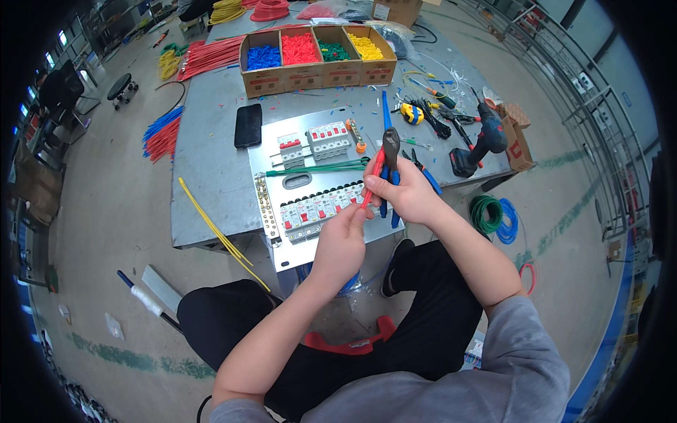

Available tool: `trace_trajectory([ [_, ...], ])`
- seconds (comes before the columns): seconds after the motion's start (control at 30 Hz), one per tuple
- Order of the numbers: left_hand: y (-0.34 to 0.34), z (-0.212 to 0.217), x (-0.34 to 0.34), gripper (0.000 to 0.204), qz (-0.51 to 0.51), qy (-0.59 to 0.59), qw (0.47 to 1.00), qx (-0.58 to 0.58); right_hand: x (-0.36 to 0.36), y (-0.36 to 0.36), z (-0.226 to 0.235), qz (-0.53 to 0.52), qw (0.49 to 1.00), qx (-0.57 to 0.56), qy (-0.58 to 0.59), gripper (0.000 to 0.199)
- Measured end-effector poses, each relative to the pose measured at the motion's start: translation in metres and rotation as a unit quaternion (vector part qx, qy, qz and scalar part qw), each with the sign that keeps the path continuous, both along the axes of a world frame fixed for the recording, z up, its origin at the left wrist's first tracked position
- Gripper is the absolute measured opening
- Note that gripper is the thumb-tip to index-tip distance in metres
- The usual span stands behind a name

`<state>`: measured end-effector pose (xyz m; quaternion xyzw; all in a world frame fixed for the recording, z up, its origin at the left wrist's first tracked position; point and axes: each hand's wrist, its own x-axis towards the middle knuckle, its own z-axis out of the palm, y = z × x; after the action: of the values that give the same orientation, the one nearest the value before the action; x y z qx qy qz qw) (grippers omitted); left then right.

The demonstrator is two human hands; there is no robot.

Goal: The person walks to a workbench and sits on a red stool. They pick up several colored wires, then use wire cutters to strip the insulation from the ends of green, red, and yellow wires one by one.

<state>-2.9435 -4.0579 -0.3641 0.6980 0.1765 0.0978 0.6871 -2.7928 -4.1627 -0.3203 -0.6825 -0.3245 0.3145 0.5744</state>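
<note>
My left hand (pixel 341 243) pinches the lower end of some red wire (pixel 367 198) over the metal panel's lower right part. Close beside it, my right hand (pixel 412 190) is closed around pliers (pixel 391 144) with a dark head and blue handles. The red wire runs up between the hands along the pliers' head; its exact count is unclear. Under them lies the metal panel (pixel 268 151), carrying a long row of breakers (pixel 321 206), two smaller breaker groups (pixel 328 139) and a brass terminal strip (pixel 265 204). Green wires (pixel 317 168) cross the panel.
Behind the panel stands a cardboard box (pixel 317 76) of blue, red, green and yellow caps. A phone (pixel 248 125) lies left. To the right are a tape measure (pixel 412 113), a cordless drill (pixel 481 141) and hand tools. Yellow wires (pixel 215 229) overhang the table's front edge.
</note>
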Motion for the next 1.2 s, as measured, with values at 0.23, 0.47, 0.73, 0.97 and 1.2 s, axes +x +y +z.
trace_trajectory([
  [0.23, -0.004, -0.009, 0.002, 0.029, -0.001, -0.013, 1.000, -0.005, 0.002, -0.003, 0.002, 0.018, 1.000, 0.005, -0.009, 0.017],
  [0.47, 0.015, 0.002, 0.001, 0.025, -0.101, 0.015, 0.924, -0.368, 0.009, -0.001, -0.001, 0.043, 0.993, 0.079, 0.082, 0.024],
  [0.73, 0.027, 0.011, -0.005, 0.027, -0.186, 0.030, 0.857, -0.480, 0.003, -0.003, -0.008, 0.034, 0.992, 0.107, 0.058, 0.033],
  [0.97, 0.024, 0.013, -0.007, 0.030, -0.153, 0.039, 0.895, -0.418, 0.008, 0.004, -0.011, -0.048, 0.992, 0.101, 0.063, 0.032],
  [1.2, 0.051, -0.004, -0.004, 0.036, -0.063, 0.085, 0.980, 0.168, 0.087, -0.009, -0.024, -0.138, 0.970, 0.091, 0.177, 0.027],
])
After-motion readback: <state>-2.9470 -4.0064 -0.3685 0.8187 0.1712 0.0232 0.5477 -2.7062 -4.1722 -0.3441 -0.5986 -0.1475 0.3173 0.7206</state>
